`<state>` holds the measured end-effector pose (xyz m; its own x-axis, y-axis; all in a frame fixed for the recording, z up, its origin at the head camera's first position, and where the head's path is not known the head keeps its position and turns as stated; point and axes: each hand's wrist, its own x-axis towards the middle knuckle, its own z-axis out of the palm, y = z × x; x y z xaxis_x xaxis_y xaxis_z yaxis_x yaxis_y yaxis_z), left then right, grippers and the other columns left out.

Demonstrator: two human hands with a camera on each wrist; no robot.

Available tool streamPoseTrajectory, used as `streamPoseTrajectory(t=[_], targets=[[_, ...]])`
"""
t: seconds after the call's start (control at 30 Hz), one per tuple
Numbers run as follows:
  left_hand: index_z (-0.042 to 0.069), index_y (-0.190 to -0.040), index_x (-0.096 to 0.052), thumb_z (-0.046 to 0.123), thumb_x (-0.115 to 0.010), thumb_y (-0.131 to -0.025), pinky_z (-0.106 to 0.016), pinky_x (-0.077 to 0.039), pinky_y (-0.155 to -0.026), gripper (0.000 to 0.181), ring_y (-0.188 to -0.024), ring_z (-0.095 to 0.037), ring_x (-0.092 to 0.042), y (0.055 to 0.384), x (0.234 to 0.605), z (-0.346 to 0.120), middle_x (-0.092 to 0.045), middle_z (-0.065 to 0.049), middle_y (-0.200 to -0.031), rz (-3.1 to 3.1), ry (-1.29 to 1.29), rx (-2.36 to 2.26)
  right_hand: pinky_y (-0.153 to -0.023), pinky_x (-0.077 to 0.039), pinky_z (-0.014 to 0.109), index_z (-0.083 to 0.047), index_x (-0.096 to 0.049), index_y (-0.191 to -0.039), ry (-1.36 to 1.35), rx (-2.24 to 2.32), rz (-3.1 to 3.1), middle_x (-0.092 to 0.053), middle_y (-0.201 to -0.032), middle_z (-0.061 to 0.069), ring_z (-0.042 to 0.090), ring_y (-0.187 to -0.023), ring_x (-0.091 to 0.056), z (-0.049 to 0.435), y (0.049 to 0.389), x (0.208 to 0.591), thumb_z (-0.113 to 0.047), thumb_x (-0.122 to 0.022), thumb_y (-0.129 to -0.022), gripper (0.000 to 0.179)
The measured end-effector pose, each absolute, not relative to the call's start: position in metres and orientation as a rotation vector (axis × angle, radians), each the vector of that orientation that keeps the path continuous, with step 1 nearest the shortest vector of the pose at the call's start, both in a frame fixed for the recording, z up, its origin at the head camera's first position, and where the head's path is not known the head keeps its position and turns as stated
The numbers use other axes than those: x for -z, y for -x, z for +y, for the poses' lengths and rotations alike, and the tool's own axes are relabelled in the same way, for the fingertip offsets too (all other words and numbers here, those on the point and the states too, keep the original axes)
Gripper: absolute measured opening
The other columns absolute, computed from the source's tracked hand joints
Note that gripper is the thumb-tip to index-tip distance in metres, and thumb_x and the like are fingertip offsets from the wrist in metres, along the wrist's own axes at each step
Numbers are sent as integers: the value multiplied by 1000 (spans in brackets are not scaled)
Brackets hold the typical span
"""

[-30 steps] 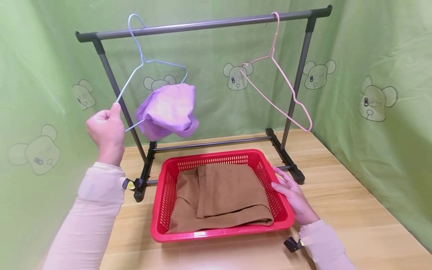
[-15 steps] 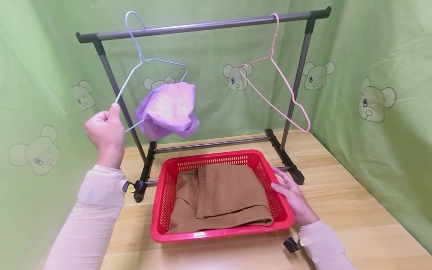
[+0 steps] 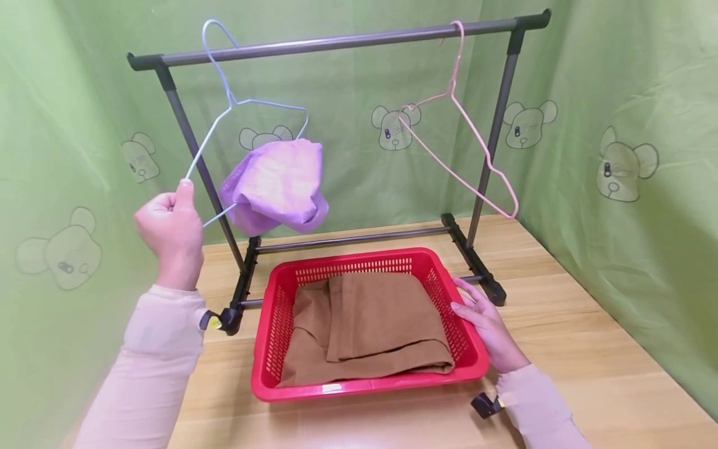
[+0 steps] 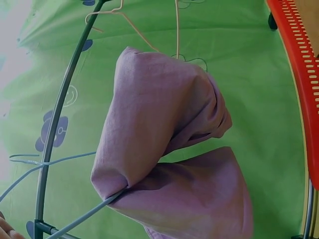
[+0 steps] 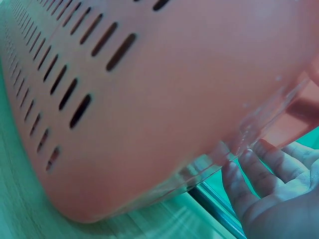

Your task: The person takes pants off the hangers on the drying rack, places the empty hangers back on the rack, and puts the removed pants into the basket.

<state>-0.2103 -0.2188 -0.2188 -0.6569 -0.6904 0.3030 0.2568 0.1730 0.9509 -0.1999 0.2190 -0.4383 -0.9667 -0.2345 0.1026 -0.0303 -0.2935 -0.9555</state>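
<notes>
My left hand (image 3: 171, 231) grips the lower left corner of a blue wire hanger (image 3: 215, 128), whose hook loops over the rack's bar. A folded purple cloth garment (image 3: 277, 181) drapes over the hanger's bottom wire; in the left wrist view this garment (image 4: 149, 114) hangs in two folds, with the wire (image 4: 84, 216) running into it. My right hand (image 3: 488, 324) holds the right rim of a red plastic basket (image 3: 370, 390), thumb over the edge. The right wrist view has the fingertips (image 5: 232, 172) against the rim from outside. Brown folded trousers (image 3: 387, 318) lie in the basket.
A grey metal rack (image 3: 348, 42) with black feet (image 3: 493, 292) stands behind the basket on a wooden table (image 3: 572, 349). At the right of its bar hangs a bare pink hanger (image 3: 477, 134). Green curtain (image 3: 359, 112) encloses the back and sides.
My left hand has drawn the blue hanger slightly left and down, tilting its hook on the bar; the purple garment shifts a little left with it. The right hand and basket stay put.
</notes>
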Motion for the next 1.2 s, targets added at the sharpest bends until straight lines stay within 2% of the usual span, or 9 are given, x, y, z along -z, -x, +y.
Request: streamPoseTrajectory(t=[0.23, 0.37, 0.53, 0.7, 0.8, 0.93, 1.1, 1.2], targets=[[11, -61, -56, 34, -66, -93, -26, -37, -66, 40, -56, -13, -38, 205, 225, -219, -44, 5, -54, -1726, -436, 1587, -86, -54, 37, -9, -21, -152, 337, 2389, 1818, -56, -131, -2, 17, -109, -62, 220, 201, 437, -12, -53, -100, 61], [11, -60, -56, 34, -66, -92, -26, -36, -61, 41, -56, -13, -39, 203, 228, -219, -44, 5, -52, -1748, -430, 1574, -81, -56, 38, -4, -23, -149, 343, 2372, 1882, -61, -123, -2, 18, -103, -65, 220, 203, 434, -9, -55, -99, 60], [12, -61, -57, 35, -66, -92, -24, -33, -50, 40, -51, -12, -37, 202, 231, -219, -44, 6, -52, -1779, -436, 1566, -76, -57, 37, 1, -28, -146, 303, 2272, 2025, -64, -112, -3, 16, -95, -67, 222, 204, 425, -10, -59, -97, 59], [12, -61, -57, 35, -65, -93, -25, -36, -56, 40, -52, -12, -37, 201, 234, -218, -44, 6, -52, -1790, -438, 1568, -79, -55, 25, 10, -26, -143, 270, 2224, 2109, -64, -110, -8, 8, -95, -65, 229, 202, 409, -14, -58, -98, 60], [12, -61, -57, 35, -65, -93, -26, -36, -58, 40, -52, -12, -37, 201, 235, -217, -43, 6, -52, -1796, -436, 1573, -85, -52, 23, 12, -24, -142, 280, 2230, 2127, -64, -112, -8, 8, -100, -64, 235, 201, 399, -16, -56, -99, 61], [12, -60, -55, 33, -66, -93, -24, -33, -51, 40, -51, -11, -36, 201, 237, -215, -43, 5, -52, -1787, -438, 1600, -88, -51, 24, 9, -29, -140, 302, 2240, 2114, -64, -113, -7, 12, -103, -64, 240, 201, 385, -19, -55, -100, 55], [13, -60, -56, 32, -66, -93, -25, -33, -52, 39, -50, -11, -36, 201, 239, -216, -43, 4, -52, -1779, -451, 1610, -88, -51, 25, 0, -41, -129, 373, 2278, 2038, -66, -111, -7, 14, -104, -65, 238, 203, 368, -15, -55, -100, 36], [13, -60, -56, 32, -66, -93, -25, -34, -55, 39, -53, -12, -37, 202, 241, -216, -43, 4, -52, -1793, -452, 1592, -88, -52, 25, 0, -42, -127, 425, 2286, 2022, -66, -111, -5, 14, -101, -66, 235, 205, 360, -13, -54, -100, 32]])
